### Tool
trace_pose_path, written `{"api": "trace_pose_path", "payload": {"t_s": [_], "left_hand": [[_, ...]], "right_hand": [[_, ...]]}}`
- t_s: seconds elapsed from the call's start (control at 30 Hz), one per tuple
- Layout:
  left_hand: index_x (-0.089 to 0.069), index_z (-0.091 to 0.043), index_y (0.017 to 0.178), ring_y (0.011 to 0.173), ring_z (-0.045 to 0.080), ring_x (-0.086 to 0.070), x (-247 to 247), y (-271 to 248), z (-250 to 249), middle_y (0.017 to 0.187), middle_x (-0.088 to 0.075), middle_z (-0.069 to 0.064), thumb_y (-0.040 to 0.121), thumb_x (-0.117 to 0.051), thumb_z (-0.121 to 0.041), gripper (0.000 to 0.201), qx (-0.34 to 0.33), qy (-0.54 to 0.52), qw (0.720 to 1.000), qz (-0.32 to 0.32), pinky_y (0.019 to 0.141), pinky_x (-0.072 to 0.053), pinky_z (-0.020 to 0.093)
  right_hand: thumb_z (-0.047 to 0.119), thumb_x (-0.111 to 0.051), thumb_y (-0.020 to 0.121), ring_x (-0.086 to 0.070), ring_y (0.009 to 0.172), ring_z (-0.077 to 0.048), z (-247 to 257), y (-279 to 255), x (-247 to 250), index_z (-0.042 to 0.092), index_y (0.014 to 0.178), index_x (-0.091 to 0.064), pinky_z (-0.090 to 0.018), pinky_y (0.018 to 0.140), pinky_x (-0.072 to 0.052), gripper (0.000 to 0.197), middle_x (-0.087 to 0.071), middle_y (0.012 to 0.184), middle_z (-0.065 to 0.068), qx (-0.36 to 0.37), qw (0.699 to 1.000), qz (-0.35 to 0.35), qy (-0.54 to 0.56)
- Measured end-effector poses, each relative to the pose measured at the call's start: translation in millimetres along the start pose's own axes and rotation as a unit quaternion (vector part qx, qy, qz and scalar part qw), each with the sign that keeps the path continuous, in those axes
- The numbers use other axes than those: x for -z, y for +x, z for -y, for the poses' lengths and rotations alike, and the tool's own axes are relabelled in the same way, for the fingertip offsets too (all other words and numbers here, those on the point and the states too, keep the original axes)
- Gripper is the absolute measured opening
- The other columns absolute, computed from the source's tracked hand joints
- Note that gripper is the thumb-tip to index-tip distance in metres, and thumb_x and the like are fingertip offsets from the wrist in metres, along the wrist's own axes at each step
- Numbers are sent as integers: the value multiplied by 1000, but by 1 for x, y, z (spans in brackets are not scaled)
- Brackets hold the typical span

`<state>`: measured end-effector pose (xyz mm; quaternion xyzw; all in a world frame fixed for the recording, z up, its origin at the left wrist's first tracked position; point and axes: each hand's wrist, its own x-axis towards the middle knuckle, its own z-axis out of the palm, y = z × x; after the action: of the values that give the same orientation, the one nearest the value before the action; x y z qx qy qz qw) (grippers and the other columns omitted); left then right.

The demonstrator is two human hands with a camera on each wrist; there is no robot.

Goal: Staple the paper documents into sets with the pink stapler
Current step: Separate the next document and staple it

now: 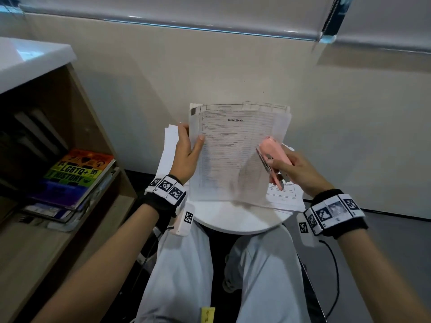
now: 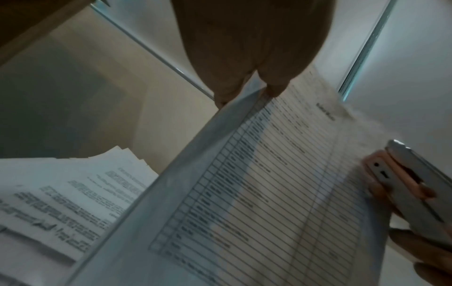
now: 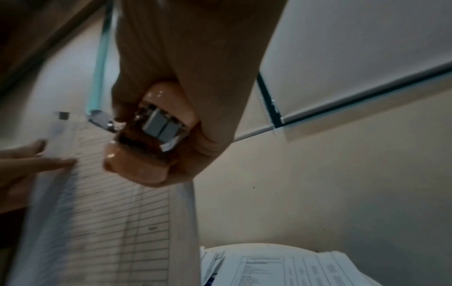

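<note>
Left hand (image 1: 186, 155) pinches a paper set (image 1: 235, 155); right hand (image 1: 296, 171) grips the pink stapler (image 1: 275, 157).
Wooden shelf (image 1: 98, 127) holds books (image 1: 74, 178); page text is blurred.

- One pink stapler (image 1: 274, 159).
- One set of lined sheets (image 1: 233, 155) held upright; how many sheets it has cannot be told.
- Two loose paper piles (image 1: 169, 145) on the table, one at each side of the set.
- One round white table (image 1: 235, 220).
- Two hands: left hand (image 1: 186, 157), right hand (image 1: 296, 171).
- Two marker wristbands (image 1: 166, 186).
- One wooden shelf unit (image 1: 93, 117), one rainbow-covered book (image 1: 77, 176) on a stack inside.
</note>
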<state>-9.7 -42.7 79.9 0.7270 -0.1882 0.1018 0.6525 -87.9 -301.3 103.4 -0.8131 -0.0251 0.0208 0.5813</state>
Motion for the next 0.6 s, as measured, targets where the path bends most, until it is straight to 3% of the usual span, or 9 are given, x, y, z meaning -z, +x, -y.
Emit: {"api": "trace_pose_path", "payload": {"t_s": [0.1, 0.17, 0.23, 0.27, 0.33, 0.37, 0.47, 0.53, 0.6], "left_hand": [[-20, -7, 127, 111, 0, -55, -6, -3, -5, 123, -44, 0, 98, -45, -7, 38, -56, 4, 996, -67, 97, -51, 30], [-17, -15, 130, 115, 9, -56, -12, -8, -4, 126, -45, 7, 98, -45, -7, 43, -78, -16, 990, -114, 96, -51, 31], [-14, -20, 134, 117, 19, -55, -18, -13, -2, 128, -44, 9, 98, -46, -9, 49, -69, -39, 989, -127, 97, -51, 35], [-14, -19, 136, 117, 15, -54, -20, -16, 1, 127, -44, 6, 98, -46, -8, 51, -57, -44, 990, -121, 96, -51, 30], [-15, -17, 136, 115, 1, -52, -21, -21, 5, 126, -43, -3, 98, -46, -9, 50, -33, -46, 994, -93, 95, -48, 19], [-17, -17, 135, 115, -2, -51, -20, -21, 6, 126, -44, -5, 98, -46, -11, 47, -20, -49, 995, -81, 95, -47, 18], [-35, -16, 124, 112, 7, -58, -17, -16, 11, 123, -55, 1, 101, -42, -18, 25, 18, -50, 997, -60, 94, -50, 29], [-41, -24, 113, 108, 13, -61, -15, -11, 8, 117, -60, 4, 102, -38, -22, 12, 10, -24, 998, -60, 92, -52, 36], [-41, -26, 110, 105, 15, -61, -14, -7, 0, 114, -61, 3, 101, -38, -26, 9, -9, -12, 998, -67, 92, -53, 38]], "right_hand": [[9, -55, 94, -65, 63, -13, 5, 2, -15, 18, 123, -54, -20, 54, -48, 30, -66, 88, -2, 33, 998, -47, 7], [9, -56, 94, -65, 72, -12, 3, 1, -27, 29, 131, -49, -20, 58, -51, 43, -61, 108, -5, 62, 995, -70, 29], [11, -57, 94, -65, 77, -14, -1, -1, -35, 41, 124, -49, -20, 61, -52, 43, -58, 118, -9, 62, 995, -65, 43], [13, -59, 93, -65, 76, -13, -4, -2, -38, 42, 117, -53, -19, 59, -51, 38, -57, 120, -13, 55, 996, -59, 41], [14, -62, 91, -65, 71, -8, -8, -4, -40, 35, 104, -58, -17, 54, -49, 25, -56, 117, -18, 41, 997, -48, 38], [14, -63, 91, -65, 67, -7, -9, -4, -40, 30, 101, -60, -16, 52, -48, 20, -55, 114, -17, 35, 998, -44, 40], [8, -59, 92, -64, 59, -9, -10, -2, -37, 14, 109, -59, -19, 50, -48, 18, -62, 101, -10, 19, 998, -46, 42], [11, -59, 92, -64, 57, -13, -7, 0, -34, 9, 109, -58, -24, 51, -48, 17, -64, 88, -12, 11, 997, -63, 29], [17, -59, 92, -65, 59, -17, -4, 1, -31, 9, 112, -57, -25, 53, -48, 21, -64, 91, -16, 13, 996, -81, 25]]}}
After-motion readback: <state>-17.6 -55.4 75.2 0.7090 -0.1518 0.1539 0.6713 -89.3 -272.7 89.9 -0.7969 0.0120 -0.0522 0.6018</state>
